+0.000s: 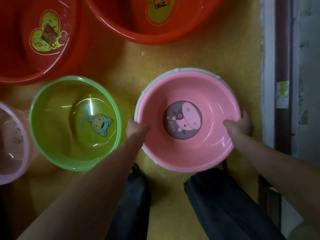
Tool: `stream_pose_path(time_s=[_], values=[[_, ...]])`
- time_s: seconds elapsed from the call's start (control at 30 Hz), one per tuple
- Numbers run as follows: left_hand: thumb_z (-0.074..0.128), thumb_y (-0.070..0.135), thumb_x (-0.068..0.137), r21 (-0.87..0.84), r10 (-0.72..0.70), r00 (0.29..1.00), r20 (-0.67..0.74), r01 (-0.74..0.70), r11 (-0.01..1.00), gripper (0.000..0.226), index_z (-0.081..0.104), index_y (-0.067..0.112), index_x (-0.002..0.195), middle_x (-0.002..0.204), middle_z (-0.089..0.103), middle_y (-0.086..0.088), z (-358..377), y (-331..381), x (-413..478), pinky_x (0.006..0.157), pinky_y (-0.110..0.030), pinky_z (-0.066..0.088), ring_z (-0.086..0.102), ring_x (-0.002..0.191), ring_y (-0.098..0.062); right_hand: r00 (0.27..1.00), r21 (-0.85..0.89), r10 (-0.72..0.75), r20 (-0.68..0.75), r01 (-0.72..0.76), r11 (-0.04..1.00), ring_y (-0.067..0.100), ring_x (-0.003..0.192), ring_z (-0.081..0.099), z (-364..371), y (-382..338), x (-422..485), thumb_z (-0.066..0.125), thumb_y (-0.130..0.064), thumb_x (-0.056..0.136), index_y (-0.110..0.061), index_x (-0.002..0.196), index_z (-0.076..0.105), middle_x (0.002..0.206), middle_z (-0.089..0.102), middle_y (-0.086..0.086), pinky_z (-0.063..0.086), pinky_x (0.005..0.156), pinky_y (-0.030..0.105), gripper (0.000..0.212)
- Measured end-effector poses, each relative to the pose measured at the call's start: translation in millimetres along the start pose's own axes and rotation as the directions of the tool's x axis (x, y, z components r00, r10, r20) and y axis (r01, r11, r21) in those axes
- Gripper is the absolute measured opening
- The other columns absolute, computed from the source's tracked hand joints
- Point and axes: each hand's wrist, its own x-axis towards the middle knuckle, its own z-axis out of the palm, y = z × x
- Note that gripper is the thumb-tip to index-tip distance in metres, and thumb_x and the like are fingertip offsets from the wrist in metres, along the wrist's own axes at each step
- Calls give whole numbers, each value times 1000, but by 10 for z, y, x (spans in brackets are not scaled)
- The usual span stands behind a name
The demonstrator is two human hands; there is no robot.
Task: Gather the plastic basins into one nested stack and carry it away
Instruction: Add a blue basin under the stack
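Note:
A pink basin (204,94) with a cartoon picture on its bottom sits nested in a pale white basin (156,80), whose rim shows around its far and left sides. My left hand (136,128) grips the pink basin's left rim, thumb inside. My right hand (242,123) grips its right rim, thumb inside too. To the left stands a green basin (57,122) on the yellow floor. A translucent pink basin (12,141) is cut off at the left edge. Two large red basins lie further off: one (20,54) at the upper left, another (173,32) at the top centre.
The yellow floor (173,56) has bare room between the basins. A door frame and grey wall (284,66) run down the right side, close to my right hand. My dark-trousered legs (223,205) are below the pink basin.

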Motion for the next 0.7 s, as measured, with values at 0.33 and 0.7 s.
stream_pose_path(time_s=[0.33, 0.7], values=[[60, -1, 78, -100, -3, 1000, 13, 4, 995, 51, 57, 12, 128, 103, 64, -12, -38, -84, -43, 91, -46, 56, 64, 104, -37, 995, -27, 8, 96, -6, 1000, 34, 100, 64, -113, -57, -81, 69, 0, 71, -11, 126, 55, 116, 66, 15, 54, 91, 46, 57], [59, -5, 79, -218, -60, 998, -28, 53, 974, 52, 57, 11, 128, 104, 65, -13, -655, -307, -598, 87, -42, 55, 62, 95, -31, 988, -120, -67, 139, 84, 989, 37, 105, 63, -497, -415, -757, 68, 1, 73, -8, 132, 51, 121, 64, 20, 52, 92, 44, 62]])
